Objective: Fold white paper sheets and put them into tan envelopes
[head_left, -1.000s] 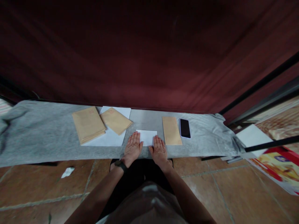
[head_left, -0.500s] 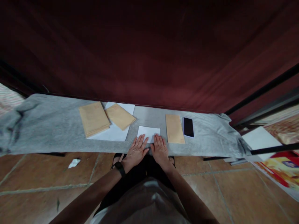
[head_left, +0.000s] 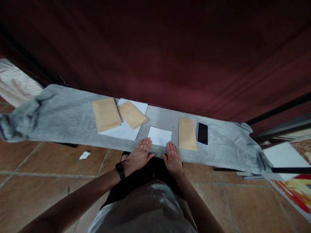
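Observation:
A small white sheet of paper [head_left: 160, 135], perhaps folded, lies flat on the grey cloth right in front of me. My left hand [head_left: 141, 153] rests palm down with its fingers stretched out, the fingertips at the paper's lower left corner. At the lower right corner lies my right hand [head_left: 174, 159], also flat with straight fingers. Neither hand grips anything. To the right of the paper is a single brown envelope [head_left: 187, 133]. On the left, a stack of brown envelopes [head_left: 106, 113] and another brown envelope [head_left: 132, 114] overlap larger white paper [head_left: 126, 131].
A phone [head_left: 202, 133] lies beyond the right envelope. Grey cloth [head_left: 65, 113] covers the narrow bench, with a dark red hanging [head_left: 155, 58] along its far edge. Crumpled white tissue [head_left: 85, 155] is on the tiled floor, and printed packaging [head_left: 296, 191] is at the right.
Both hands have slid apart and back from the middle of the small white paper to its lower corners, uncovering more of it. The whole view has shifted and tilted slightly.

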A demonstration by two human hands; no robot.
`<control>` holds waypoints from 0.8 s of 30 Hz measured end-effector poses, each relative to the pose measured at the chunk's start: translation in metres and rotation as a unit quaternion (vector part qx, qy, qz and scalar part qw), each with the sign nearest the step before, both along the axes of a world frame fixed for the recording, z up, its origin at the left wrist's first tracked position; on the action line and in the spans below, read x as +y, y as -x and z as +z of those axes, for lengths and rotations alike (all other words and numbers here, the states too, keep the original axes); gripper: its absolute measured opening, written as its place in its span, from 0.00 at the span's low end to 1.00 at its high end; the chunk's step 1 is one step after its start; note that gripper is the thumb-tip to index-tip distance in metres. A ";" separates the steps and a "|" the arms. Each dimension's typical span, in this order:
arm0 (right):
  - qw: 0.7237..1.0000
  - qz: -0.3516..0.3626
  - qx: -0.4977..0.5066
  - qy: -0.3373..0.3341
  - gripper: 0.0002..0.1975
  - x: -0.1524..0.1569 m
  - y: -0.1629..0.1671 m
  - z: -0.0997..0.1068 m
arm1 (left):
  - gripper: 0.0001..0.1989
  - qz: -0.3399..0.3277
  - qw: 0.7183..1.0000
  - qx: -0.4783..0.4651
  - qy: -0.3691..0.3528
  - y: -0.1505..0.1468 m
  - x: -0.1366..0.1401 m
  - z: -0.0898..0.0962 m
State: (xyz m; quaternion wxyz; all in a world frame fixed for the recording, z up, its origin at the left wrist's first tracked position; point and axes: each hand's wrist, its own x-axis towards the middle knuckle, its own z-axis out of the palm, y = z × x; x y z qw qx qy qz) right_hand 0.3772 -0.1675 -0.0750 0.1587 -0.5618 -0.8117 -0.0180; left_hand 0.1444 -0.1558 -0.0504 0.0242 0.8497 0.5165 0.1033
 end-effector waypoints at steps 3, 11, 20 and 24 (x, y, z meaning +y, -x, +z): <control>1.000 -0.003 0.006 -0.006 0.31 -0.001 0.001 -0.002 | 0.34 0.020 1.000 0.005 0.012 -0.015 0.008 0.001; 1.000 0.020 0.015 -0.015 0.31 0.000 -0.002 -0.004 | 0.34 -0.003 0.999 0.013 0.052 -0.044 0.056 -0.002; 0.999 -0.004 0.035 -0.021 0.28 0.000 0.003 -0.001 | 0.34 0.001 0.999 -0.003 0.039 -0.016 0.073 -0.003; 0.998 -0.038 0.050 -0.010 0.25 0.017 0.009 0.005 | 0.34 0.004 0.999 -0.011 0.032 -0.014 0.074 -0.005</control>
